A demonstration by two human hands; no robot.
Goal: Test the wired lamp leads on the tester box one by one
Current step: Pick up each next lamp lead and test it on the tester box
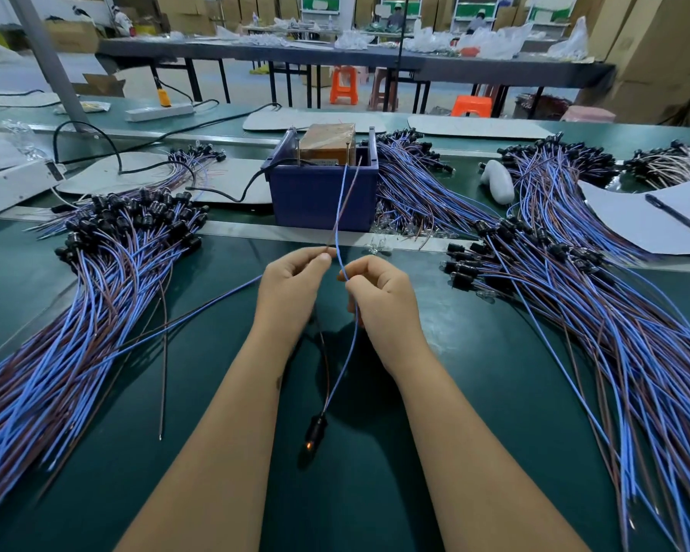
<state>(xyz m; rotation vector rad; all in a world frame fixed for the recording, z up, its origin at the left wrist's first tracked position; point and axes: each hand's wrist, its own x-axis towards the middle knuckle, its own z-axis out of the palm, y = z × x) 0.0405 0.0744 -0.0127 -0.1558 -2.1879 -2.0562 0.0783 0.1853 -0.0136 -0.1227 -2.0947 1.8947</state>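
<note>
My left hand (289, 288) pinches the brown wire (345, 199) of one lamp lead, and my right hand (379, 300) pinches its blue wire (340, 211). Both wire tips reach up to the top of the tester box (327, 143), a tape-wrapped brown block inside a blue bin (321, 193). The two wires cross just above my fingers. The lead's black lamp holder (315, 430) hangs below my wrists, and its small bulb (308, 445) glows orange.
A big pile of blue and brown leads (96, 280) lies at the left and another pile (598, 296) at the right, with more behind the bin. One loose lead (200, 308) lies left of my hands. Paper with a pen (674, 213) sits far right.
</note>
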